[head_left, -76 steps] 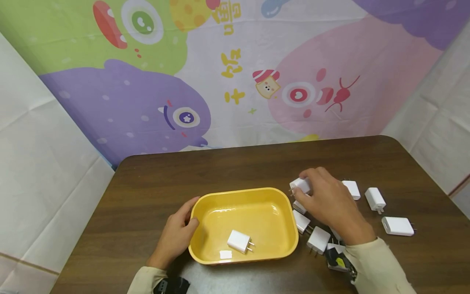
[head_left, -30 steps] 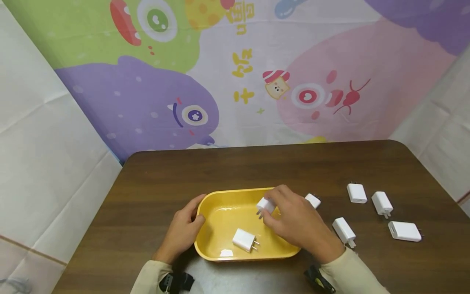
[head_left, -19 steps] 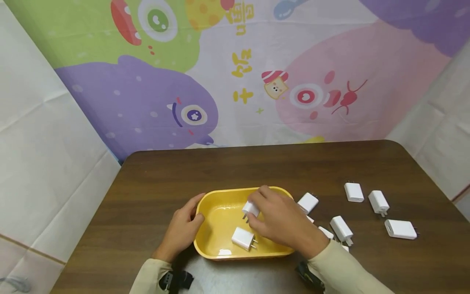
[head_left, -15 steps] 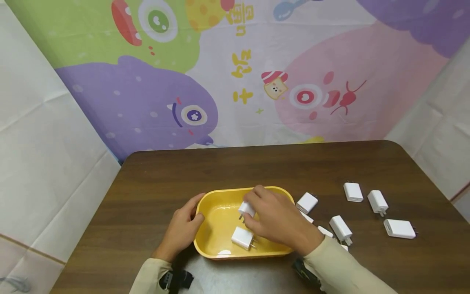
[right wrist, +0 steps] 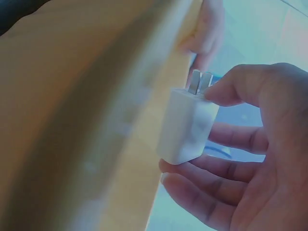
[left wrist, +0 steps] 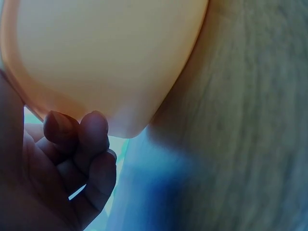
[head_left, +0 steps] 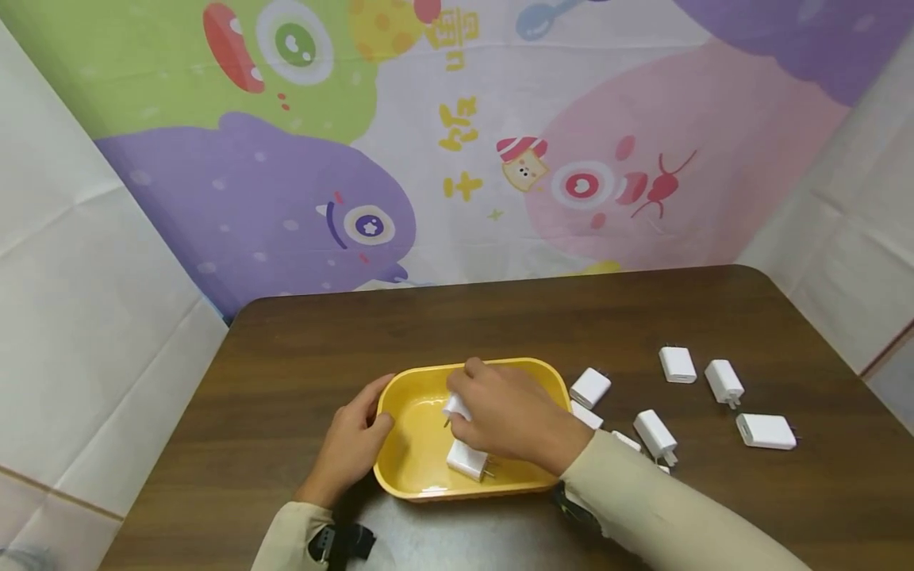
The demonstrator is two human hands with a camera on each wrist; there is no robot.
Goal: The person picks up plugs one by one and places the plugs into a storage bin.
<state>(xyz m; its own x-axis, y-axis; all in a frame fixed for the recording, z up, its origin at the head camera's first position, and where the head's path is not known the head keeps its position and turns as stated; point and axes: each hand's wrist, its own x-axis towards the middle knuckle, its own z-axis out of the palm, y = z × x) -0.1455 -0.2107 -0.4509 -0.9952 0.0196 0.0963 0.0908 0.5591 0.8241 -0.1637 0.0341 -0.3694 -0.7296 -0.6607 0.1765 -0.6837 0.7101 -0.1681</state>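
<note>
A yellow tray (head_left: 400, 476) stands on the dark wooden table (head_left: 300, 349). My left hand (head_left: 347, 454) grips the tray's left rim (left wrist: 115, 120), fingers curled under it. Over the tray's inside, my right hand (head_left: 503, 416) pinches a white plug adapter (head_left: 455, 407) (right wrist: 187, 125) between thumb and fingers, prongs pointing away from the palm. Another white adapter (head_left: 467, 461) lies on the tray's floor just below that hand.
Several white adapters lie loose on the table right of the tray: one (head_left: 590, 387) close by the rim, one (head_left: 654, 434) further right, and three (head_left: 724, 381) near the right edge. A cartoon-printed cloth (head_left: 457, 135) hangs behind the table.
My right hand has carried the adapter from the table's right side leftward over the tray and lower into it. The left hand has stayed on the rim.
</note>
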